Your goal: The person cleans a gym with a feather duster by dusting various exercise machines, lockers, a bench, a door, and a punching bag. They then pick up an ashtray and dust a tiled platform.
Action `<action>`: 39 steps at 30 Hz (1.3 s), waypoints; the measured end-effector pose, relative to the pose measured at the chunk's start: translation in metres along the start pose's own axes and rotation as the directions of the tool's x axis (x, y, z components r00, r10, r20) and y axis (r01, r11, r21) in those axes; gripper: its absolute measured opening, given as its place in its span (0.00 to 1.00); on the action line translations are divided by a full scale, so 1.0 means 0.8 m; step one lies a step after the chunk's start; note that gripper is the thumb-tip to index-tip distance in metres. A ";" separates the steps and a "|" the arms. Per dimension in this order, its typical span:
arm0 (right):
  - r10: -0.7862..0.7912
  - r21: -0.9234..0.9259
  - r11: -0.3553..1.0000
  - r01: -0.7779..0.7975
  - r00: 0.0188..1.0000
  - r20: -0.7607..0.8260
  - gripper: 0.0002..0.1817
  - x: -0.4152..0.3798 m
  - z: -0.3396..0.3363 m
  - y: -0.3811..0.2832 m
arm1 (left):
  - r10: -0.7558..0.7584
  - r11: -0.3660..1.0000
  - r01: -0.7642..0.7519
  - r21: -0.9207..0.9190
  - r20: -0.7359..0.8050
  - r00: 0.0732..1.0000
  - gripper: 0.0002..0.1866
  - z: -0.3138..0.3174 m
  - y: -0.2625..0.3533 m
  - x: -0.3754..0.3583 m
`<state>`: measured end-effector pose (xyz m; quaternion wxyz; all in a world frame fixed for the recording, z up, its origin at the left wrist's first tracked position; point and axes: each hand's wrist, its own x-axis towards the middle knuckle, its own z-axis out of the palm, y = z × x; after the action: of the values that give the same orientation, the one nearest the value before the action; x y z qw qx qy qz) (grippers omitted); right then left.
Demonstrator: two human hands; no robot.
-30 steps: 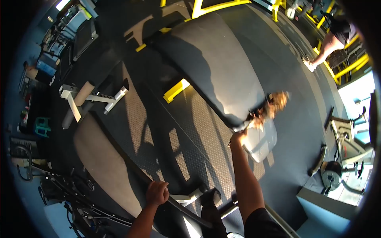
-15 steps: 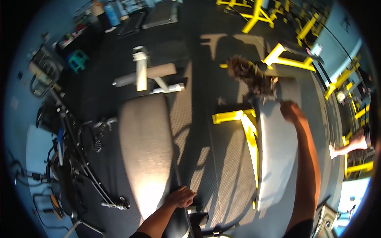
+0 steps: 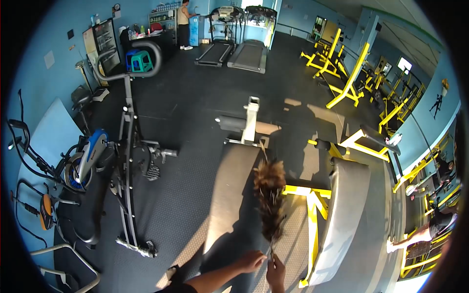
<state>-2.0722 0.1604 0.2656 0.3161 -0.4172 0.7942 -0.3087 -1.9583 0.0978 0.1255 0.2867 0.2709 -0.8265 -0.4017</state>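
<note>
A feather duster with brown feathers stands upright in front of me, feathers up, over the right edge of the black padded bench. My right hand is closed around its thin handle, just below the feathers. Right beside the handle is my left hand, its fingers curled and the tips close to the handle. What those fingertips pinch, if anything, is too small to make out. To the right of the duster is a second padded bench on a yellow frame.
Exercise machines stand on the left. Two treadmills, a green stool and a person are at the back. Yellow gym frames line the right. Another person's bare leg shows at the right edge.
My view has lifted and turned. The duster has moved from over the yellow-framed bench leftward to my middle. My left hand has come from the black bench's edge to beside the duster's handle.
</note>
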 end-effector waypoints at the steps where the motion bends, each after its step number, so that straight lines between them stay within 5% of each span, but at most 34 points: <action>1: -0.107 0.074 0.991 0.115 0.988 -0.112 0.19 -0.032 0.030 0.013 | -0.044 0.997 0.041 -0.063 -0.054 0.998 0.11 -0.018 0.011 -0.037; 3: -0.159 0.079 0.981 0.175 0.971 -0.176 0.19 -0.096 0.072 0.017 | -0.081 0.990 0.068 -0.121 -0.102 0.992 0.10 -0.068 0.026 -0.116; 5: -0.014 0.050 0.999 0.017 0.999 -0.051 0.21 -0.144 0.107 -0.003 | -0.322 0.927 0.340 -0.159 0.128 0.938 0.12 -0.133 0.027 -0.199; 7: 0.015 0.001 1.000 -0.015 0.999 -0.036 0.20 -0.173 0.144 -0.034 | -0.403 0.901 0.408 -0.149 0.063 0.913 0.21 -0.204 0.022 -0.275; 8: 0.038 0.021 0.999 -0.038 0.999 0.009 0.20 -0.177 0.167 -0.043 | -0.515 0.832 0.537 -0.142 0.166 0.841 0.19 -0.264 0.037 -0.291; 9: 0.060 0.043 0.997 -0.063 0.997 0.052 0.19 -0.176 0.191 -0.055 | -0.506 0.837 0.505 -0.210 0.055 0.861 0.13 -0.283 0.017 -0.324; 10: 0.060 0.050 0.997 -0.063 0.997 0.056 0.19 -0.173 0.215 -0.068 | -0.598 0.775 0.602 -0.194 0.086 0.797 0.13 -0.316 0.002 -0.348; 12: -0.071 0.053 0.996 0.072 0.997 -0.012 0.18 -0.165 0.255 -0.096 | -0.626 0.769 0.596 -0.231 -0.084 0.775 0.15 -0.370 -0.031 -0.393; 15: -0.034 0.067 0.997 0.032 0.999 0.032 0.19 -0.154 0.263 -0.218 | -0.715 0.698 0.686 -0.205 -0.155 0.682 0.17 -0.452 -0.048 -0.417; 17: -0.065 0.069 0.996 0.063 0.997 0.028 0.19 -0.146 0.281 -0.233 | -0.830 0.553 0.827 -0.099 -0.141 0.539 0.20 -0.520 -0.021 -0.402; 21: -0.039 0.062 0.997 0.035 0.997 0.071 0.17 -0.137 0.299 -0.273 | -0.754 0.649 0.734 -0.197 -0.295 0.587 0.23 -0.560 -0.046 -0.408; 29: 0.064 0.248 0.967 -0.067 0.998 0.019 0.19 -0.057 0.343 -0.304 | -0.740 0.665 0.694 -0.275 -0.364 0.565 0.19 -0.663 -0.072 -0.279; 36: 0.060 0.159 0.986 -0.057 0.998 -0.017 0.22 0.189 0.374 -0.385 | -0.678 0.735 0.594 -0.328 -0.348 0.647 0.12 -0.745 -0.244 -0.058; 38: -0.059 0.160 0.985 0.059 0.998 -0.005 0.23 0.271 0.382 -0.420 | -0.681 0.732 0.604 -0.314 -0.313 0.662 0.12 -0.789 -0.274 0.009; 39: -0.037 0.142 0.990 0.022 0.994 0.098 0.23 0.307 0.374 -0.448 | -0.624 0.781 0.557 -0.282 -0.350 0.699 0.12 -0.810 -0.285 0.034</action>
<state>-1.7883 -0.2831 0.2932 0.3798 -0.4206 0.7472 -0.3473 -1.4795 -0.3713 0.2778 0.3350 0.5795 -0.5785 -0.4662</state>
